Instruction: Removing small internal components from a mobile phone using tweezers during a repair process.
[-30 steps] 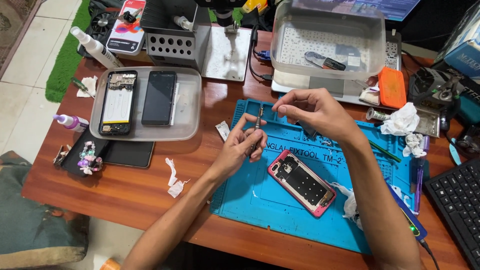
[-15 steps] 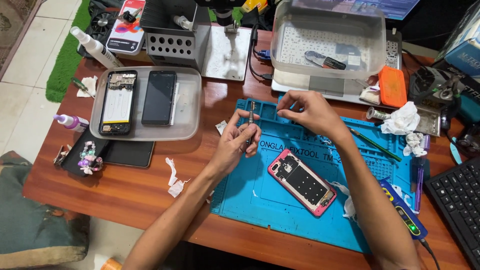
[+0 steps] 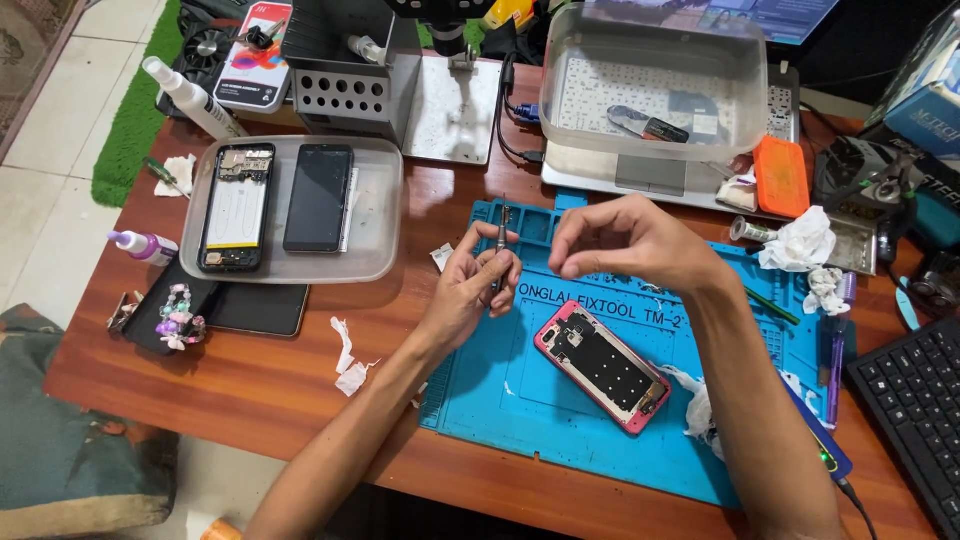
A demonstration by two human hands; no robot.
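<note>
While the left hand (image 3: pixel 470 285) is gripping a small screwdriver (image 3: pixel 499 250) upright at frame centre, the right hand (image 3: pixel 625 240) is pinching its fingers together, contents indiscernible. Any tiny part could be dropping onto the blue mat (image 3: pixel 520 400) beside the opened pink phone (image 3: pixel 603 365).

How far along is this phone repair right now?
Done: the pink phone lies on the blue mat with its back off and insides bare; a second opened phone sits in the clear tray. In hand: the left hand holds a small screwdriver upright, and the right hand pinches something too small to tell. Left: the pink phone has no cover back on.
</note>
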